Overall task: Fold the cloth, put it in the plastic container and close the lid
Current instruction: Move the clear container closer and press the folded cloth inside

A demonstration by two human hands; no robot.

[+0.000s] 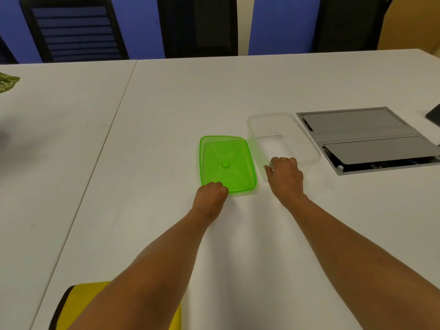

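A green lid [226, 160] lies flat on the white table. My left hand [210, 195] grips the lid's near-left corner with curled fingers. To the lid's right stands a clear plastic container [285, 139], open and with nothing inside. My right hand [285, 175] holds the container's near rim, fingers bent over the edge. A green patterned cloth [8, 82] lies far off at the table's left edge, partly cut off by the frame.
A grey cable-box panel [366, 139] is set into the table right of the container. A dark object [434, 116] lies at the right edge. Black chairs [73, 29] stand behind the table. Something yellow [78, 303] sits at the near edge.
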